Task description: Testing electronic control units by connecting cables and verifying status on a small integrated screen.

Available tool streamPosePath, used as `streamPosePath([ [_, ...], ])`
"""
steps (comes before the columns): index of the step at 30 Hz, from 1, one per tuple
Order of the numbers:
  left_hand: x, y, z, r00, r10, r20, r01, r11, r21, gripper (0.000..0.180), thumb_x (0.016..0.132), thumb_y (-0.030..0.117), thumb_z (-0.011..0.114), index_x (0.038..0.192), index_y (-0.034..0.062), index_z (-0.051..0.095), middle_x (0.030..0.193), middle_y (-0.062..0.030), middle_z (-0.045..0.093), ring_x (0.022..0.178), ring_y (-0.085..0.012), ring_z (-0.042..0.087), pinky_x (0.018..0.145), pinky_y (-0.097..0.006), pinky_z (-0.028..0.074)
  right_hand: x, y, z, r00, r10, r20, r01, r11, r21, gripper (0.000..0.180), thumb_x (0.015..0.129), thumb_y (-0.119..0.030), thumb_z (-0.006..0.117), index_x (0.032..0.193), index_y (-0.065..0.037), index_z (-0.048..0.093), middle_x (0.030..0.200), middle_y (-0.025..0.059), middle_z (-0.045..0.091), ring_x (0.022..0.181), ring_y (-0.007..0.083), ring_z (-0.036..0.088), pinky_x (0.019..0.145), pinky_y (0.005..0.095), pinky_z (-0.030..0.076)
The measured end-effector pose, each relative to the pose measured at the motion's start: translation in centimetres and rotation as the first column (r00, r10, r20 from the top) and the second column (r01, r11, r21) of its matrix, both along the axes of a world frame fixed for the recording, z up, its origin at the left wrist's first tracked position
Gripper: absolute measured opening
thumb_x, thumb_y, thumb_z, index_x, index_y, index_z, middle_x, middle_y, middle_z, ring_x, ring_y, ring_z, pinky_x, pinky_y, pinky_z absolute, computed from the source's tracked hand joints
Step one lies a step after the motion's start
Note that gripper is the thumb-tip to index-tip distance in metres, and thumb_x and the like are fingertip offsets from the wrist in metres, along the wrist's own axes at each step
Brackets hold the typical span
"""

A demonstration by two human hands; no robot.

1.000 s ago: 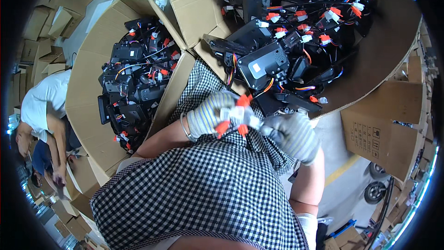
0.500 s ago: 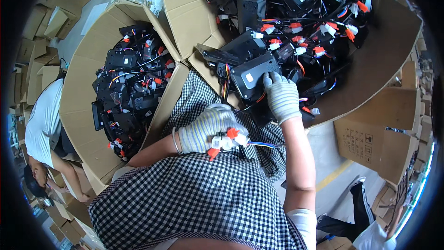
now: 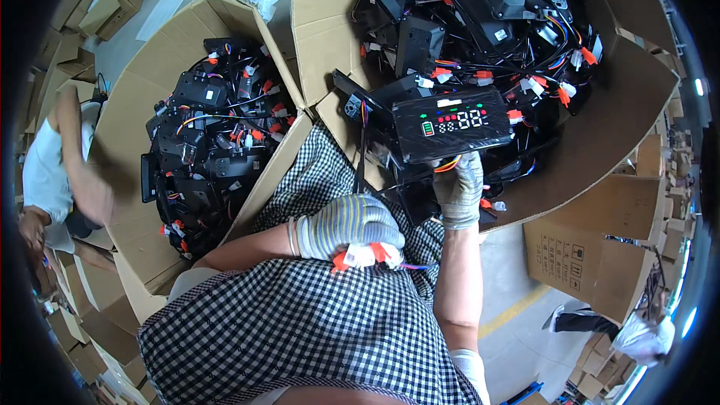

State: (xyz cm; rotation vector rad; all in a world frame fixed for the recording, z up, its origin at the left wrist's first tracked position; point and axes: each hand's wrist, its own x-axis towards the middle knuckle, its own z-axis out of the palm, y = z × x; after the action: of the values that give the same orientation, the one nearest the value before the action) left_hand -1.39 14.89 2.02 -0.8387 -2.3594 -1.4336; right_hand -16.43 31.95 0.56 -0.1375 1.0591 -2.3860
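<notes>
My right hand (image 3: 459,193), in a striped work glove, grips the lower edge of a black digital display panel (image 3: 495,135). Its glossy face, printed with coloured icons and digits, is turned up, and the fingertips are partly hidden behind it. Close to my apron, my left hand (image 3: 347,226), also gloved, is closed around a bundle of red and white wire connectors (image 3: 369,256). Coloured wires run out of that bundle on the right. Beneath the panel, more black display units (image 3: 417,46) with cables and plugs fill the large cardboard box (image 3: 626,97).
To the left stands a second cardboard box (image 3: 131,127) holding a heap of similar black units (image 3: 199,94). Another person (image 3: 56,157) bends beside it. A closed carton (image 3: 581,232) sits at the right; farther off is a person in white (image 3: 645,339).
The display panel, earlier back side up under my right hand, is now flipped and lifted, face showing. My left hand has rolled over the connectors. The person at left has raised an arm.
</notes>
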Motion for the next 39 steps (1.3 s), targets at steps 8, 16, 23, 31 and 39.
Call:
streamPosePath([
  [8,1.7,-1.1,-0.3,0.738,0.018,0.674,-0.39,0.827,0.405,0.028,0.079,0.0,0.061,0.107,0.0045,0.062,0.098,-0.0083,0.067,0.077,-0.0137,0.065,0.065,-0.024,0.052,3.5,-0.1,1.3,0.78,0.397,-0.483,0.208,0.563,0.8,0.027,0.091,-0.017,0.054,0.113,-0.001,0.055,0.098,0.0101,0.061,0.087,0.0207,0.057,0.08,0.0321,0.045],
  [16,1.2,-1.7,-2.0,0.875,0.207,0.437,-0.359,0.884,0.299,0.028,0.079,0.01,0.063,0.106,0.0044,0.061,0.096,-0.0088,0.065,0.081,-0.0163,0.063,0.071,-0.027,0.049,5.3,4.2,9.1,0.676,0.634,-0.376,-0.071,0.563,0.823,0.027,0.089,-0.031,0.056,0.095,-0.006,0.063,0.073,0.0133,0.059,0.066,0.0263,0.06,0.062,0.0337,0.046],
  [23,-4.1,-0.1,-0.3,0.843,-0.187,0.504,-0.234,0.716,0.657,0.031,0.081,0.014,0.062,0.11,0.0048,0.058,0.102,-0.0089,0.062,0.086,-0.0159,0.06,0.073,-0.028,0.049,-8.0,4.4,6.4,0.4,0.762,-0.509,0.892,-0.195,0.408,0.024,0.071,-0.021,0.066,0.092,-0.011,0.068,0.109,0.0099,0.057,0.094,0.028,0.055,0.078,0.0393,0.044],
  [31,-3.4,0.0,0.5,0.829,-0.19,0.526,-0.326,0.6,0.731,0.029,0.084,0.02,0.06,0.11,0.0062,0.058,0.098,-0.0062,0.061,0.084,-0.0153,0.059,0.07,-0.029,0.048,-6.1,4.2,9.1,0.291,0.794,-0.534,0.883,-0.008,0.469,0.012,0.075,-0.022,0.059,0.077,-0.013,0.066,0.083,0.0071,0.058,0.083,0.0241,0.059,0.069,0.0375,0.048],
  [39,-1.5,1.4,0.7,0.772,-0.187,0.607,-0.486,0.441,0.754,0.028,0.088,0.025,0.058,0.109,0.0076,0.057,0.094,-0.0035,0.06,0.081,-0.0147,0.058,0.068,-0.029,0.048,7.2,-1.0,7.5,0.382,0.626,-0.68,0.532,0.453,0.715,0.011,0.078,-0.018,0.059,0.081,-0.007,0.061,0.082,0.0118,0.058,0.077,0.0287,0.059,0.065,0.0408,0.047],
])
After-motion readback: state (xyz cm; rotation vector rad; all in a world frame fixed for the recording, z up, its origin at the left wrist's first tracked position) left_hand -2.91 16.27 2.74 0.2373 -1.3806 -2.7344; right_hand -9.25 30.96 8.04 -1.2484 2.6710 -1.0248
